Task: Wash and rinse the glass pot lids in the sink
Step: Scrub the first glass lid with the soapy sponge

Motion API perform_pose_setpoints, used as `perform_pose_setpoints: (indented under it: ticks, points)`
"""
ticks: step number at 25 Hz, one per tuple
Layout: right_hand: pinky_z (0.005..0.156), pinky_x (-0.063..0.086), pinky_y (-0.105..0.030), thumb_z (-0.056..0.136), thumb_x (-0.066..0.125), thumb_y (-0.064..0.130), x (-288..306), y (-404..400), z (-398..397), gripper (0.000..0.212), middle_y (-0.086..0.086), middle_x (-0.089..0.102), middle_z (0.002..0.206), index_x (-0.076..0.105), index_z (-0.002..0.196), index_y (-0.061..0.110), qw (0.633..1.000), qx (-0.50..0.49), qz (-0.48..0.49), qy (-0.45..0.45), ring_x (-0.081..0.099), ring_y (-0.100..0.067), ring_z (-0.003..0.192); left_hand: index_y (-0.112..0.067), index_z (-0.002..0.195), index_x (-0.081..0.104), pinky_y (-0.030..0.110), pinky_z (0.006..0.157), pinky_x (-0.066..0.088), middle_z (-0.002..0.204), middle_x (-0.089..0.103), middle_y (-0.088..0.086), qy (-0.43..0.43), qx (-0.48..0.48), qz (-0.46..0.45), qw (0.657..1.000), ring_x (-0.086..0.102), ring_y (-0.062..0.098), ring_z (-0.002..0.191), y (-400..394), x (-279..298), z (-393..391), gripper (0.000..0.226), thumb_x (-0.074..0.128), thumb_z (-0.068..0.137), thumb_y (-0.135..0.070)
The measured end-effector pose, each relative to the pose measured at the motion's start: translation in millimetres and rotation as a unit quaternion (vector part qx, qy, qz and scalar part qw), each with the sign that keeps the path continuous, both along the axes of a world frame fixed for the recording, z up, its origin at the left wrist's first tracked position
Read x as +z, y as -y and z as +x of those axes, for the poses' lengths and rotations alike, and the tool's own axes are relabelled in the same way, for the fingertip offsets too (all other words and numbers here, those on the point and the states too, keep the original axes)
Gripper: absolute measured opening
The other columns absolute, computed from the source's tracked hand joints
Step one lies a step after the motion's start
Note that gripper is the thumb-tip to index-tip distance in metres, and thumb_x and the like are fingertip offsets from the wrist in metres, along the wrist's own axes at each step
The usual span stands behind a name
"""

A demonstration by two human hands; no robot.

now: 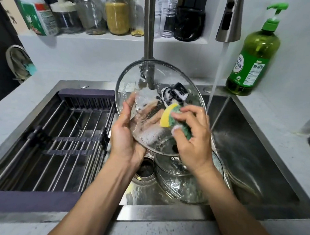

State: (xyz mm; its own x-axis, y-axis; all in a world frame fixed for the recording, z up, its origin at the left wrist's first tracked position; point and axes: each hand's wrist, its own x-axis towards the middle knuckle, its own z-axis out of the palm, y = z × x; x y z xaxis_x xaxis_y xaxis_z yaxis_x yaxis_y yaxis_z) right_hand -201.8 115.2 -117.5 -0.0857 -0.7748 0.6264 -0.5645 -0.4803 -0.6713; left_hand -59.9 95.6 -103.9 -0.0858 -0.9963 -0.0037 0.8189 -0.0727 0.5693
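Both forearms reach over the sink (257, 161). Left hand (126, 133) cradles the soapy glass lid (153, 80) tilted, knob (180, 90) facing near-right, rim's long axis running far-left to near-right. Right hand (195, 138) fingers grip a sponge (170, 118) against it.

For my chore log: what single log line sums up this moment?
step: scrubbing | left hand: holds glass lid tilted | right hand: grips sponge on lid | faucet: running | second lid: in sink

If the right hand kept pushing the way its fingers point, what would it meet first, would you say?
The right hand grips the sponge, which seems already pressed on the soapy glass lid; next, probably its black knob.
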Motion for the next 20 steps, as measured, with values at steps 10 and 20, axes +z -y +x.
perform_pose_setpoints:
  ticks: [10,20]
  points:
    - [0.085,0.045,-0.028,0.075,0.064,0.004,-8,11,-13,0.015,0.003,0.055,0.107,0.068,0.080,0.018,0.994,0.044,0.068,0.074,0.055,-0.016,0.102,-0.022,0.126,0.062,0.046,0.073,0.061,0.112,0.073,0.019,0.020,0.012,-0.013,1.000,0.073,0.035,0.097,1,-4,2,0.043,0.052,0.088,-0.040]
    - [0.078,0.053,-0.025,0.101,0.054,0.023,-5,22,-24,0.026,0.003,0.056,0.130,0.053,0.123,0.037,0.892,-0.068,0.177,0.410,0.060,-0.007,0.106,-0.027,0.118,0.069,0.044,0.080,0.059,0.121,0.071,0.015,0.114,-0.013,-0.037,0.993,0.069,0.040,0.106,-4,-3,-1,0.039,0.051,0.089,-0.046]
